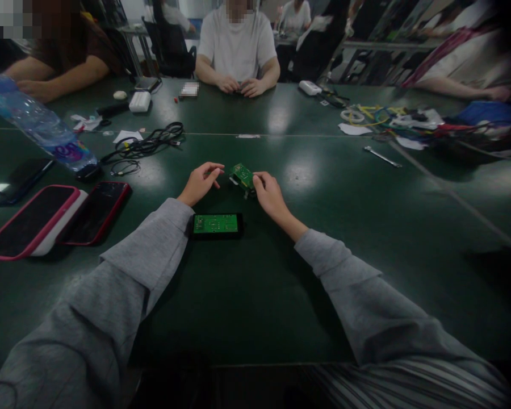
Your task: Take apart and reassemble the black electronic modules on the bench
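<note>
Between thumb and fingers, my right hand (270, 193) grips the right end of a green circuit board (242, 176), which is held tilted over the table. Dark and pale parts show along the board's lower side. To its left, my left hand (203, 180) is empty, fingers apart and pointing toward the board without touching it. A black rectangular case (240, 225) with a second green circuit board (215, 223) in it lies flat on the table, just below my hands and beside my left sleeve.
The green table (255, 307) stretches to a person opposite (237, 45). At left are a water bottle (38, 125), several phones (96, 213) and a black cable (153, 142). On the right lie a wrench (382, 157) and tangled wires (409, 122).
</note>
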A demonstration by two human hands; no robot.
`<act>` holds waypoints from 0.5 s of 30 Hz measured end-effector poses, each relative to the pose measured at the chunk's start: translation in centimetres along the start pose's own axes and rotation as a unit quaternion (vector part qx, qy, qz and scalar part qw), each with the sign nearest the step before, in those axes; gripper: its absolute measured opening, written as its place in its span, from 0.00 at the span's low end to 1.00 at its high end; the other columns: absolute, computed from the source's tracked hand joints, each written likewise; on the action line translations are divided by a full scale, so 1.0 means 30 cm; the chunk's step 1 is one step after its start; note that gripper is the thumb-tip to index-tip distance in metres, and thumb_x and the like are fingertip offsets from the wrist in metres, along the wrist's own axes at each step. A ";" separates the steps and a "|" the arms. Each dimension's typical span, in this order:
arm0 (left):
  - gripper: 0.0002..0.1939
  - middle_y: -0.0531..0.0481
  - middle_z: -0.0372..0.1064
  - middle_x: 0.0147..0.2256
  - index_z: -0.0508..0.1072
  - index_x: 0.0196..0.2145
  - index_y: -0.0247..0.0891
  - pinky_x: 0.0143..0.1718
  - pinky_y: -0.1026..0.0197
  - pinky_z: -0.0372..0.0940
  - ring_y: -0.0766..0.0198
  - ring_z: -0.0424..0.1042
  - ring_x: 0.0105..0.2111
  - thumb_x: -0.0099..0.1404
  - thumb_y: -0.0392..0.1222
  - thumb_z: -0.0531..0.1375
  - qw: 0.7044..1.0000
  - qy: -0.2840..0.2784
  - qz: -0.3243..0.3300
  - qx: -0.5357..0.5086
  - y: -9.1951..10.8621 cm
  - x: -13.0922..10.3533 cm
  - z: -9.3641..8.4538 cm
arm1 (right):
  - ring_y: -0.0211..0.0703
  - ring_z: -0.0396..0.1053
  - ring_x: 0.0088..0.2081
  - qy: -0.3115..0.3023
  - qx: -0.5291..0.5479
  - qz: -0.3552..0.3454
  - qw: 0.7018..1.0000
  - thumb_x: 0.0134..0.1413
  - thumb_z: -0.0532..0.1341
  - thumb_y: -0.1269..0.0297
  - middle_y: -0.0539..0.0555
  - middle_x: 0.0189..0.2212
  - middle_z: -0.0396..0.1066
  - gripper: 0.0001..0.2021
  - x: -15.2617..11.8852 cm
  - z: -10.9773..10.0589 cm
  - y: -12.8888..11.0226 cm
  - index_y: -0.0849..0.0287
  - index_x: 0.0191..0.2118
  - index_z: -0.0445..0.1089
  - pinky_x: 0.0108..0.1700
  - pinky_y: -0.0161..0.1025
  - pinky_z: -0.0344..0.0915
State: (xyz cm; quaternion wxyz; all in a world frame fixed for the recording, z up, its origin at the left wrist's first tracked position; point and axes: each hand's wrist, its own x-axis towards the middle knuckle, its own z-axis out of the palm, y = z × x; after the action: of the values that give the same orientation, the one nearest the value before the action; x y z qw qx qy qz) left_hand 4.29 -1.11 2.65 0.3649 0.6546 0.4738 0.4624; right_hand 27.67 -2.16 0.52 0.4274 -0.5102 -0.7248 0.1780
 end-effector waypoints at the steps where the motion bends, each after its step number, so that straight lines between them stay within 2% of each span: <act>1: 0.09 0.44 0.77 0.45 0.74 0.47 0.36 0.31 0.66 0.69 0.72 0.73 0.24 0.72 0.37 0.57 1.000 0.000 0.000 0.000 0.000 0.000 0.000 | 0.54 0.68 0.47 0.004 0.001 0.001 1.000 0.70 0.45 0.42 0.60 0.44 0.72 0.25 0.000 -0.001 0.000 0.55 0.47 0.70 0.54 0.55 0.64; 3: 0.10 0.44 0.77 0.45 0.74 0.47 0.36 0.31 0.66 0.69 0.72 0.73 0.24 0.72 0.37 0.56 1.000 0.000 0.000 0.001 -0.003 0.001 0.001 | 0.54 0.68 0.48 0.022 0.004 -0.005 1.000 0.69 0.47 0.40 0.61 0.45 0.71 0.25 -0.005 -0.005 -0.010 0.55 0.52 0.68 0.54 0.55 0.66; 5: 0.10 0.44 0.77 0.45 0.75 0.47 0.36 0.31 0.66 0.69 0.72 0.73 0.25 0.72 0.37 0.57 1.000 -0.001 0.005 0.006 -0.007 0.001 0.000 | 0.55 0.67 0.51 0.032 -0.008 -0.037 0.999 0.66 0.54 0.40 0.62 0.49 0.68 0.27 -0.012 -0.013 -0.032 0.55 0.58 0.65 0.55 0.56 0.66; 8: 0.10 0.44 0.77 0.44 0.75 0.47 0.36 0.31 0.65 0.69 0.72 0.73 0.25 0.72 0.38 0.57 1.000 -0.004 0.017 0.014 -0.012 0.000 0.000 | 0.60 0.64 0.56 -0.021 -0.055 -0.102 0.993 0.62 0.61 0.48 0.63 0.55 0.65 0.29 -0.020 -0.025 -0.064 0.55 0.65 0.60 0.58 0.59 0.65; 10: 0.10 0.45 0.77 0.44 0.75 0.47 0.37 0.31 0.65 0.68 0.72 0.73 0.25 0.72 0.38 0.57 1.000 -0.006 0.020 0.017 -0.014 0.000 0.001 | 0.59 0.65 0.55 -0.064 -0.071 -0.114 0.989 0.64 0.59 0.56 0.62 0.55 0.66 0.26 -0.022 -0.028 -0.077 0.54 0.66 0.61 0.58 0.59 0.66; 12: 0.10 0.45 0.77 0.45 0.75 0.47 0.37 0.31 0.65 0.68 0.72 0.73 0.25 0.72 0.38 0.57 1.000 -0.006 0.019 0.019 -0.015 0.000 0.001 | 0.57 0.68 0.54 -0.075 -0.067 -0.109 0.989 0.64 0.56 0.62 0.61 0.53 0.67 0.25 -0.027 -0.034 -0.084 0.54 0.65 0.62 0.56 0.57 0.67; 15: 0.10 0.45 0.77 0.45 0.74 0.48 0.38 0.32 0.65 0.68 0.72 0.74 0.25 0.72 0.40 0.56 0.999 -0.007 0.021 0.024 -0.021 0.002 -0.001 | 0.55 0.69 0.53 -0.071 -0.049 -0.105 0.991 0.63 0.55 0.64 0.61 0.53 0.68 0.24 -0.060 -0.071 -0.092 0.54 0.64 0.64 0.57 0.56 0.68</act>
State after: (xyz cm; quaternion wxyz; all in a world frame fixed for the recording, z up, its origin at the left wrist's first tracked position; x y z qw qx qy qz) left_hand 4.08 -0.88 2.11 0.3426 0.6763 0.4683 0.4539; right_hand 27.97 -5.30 2.87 0.3656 -0.4378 -0.8107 0.1323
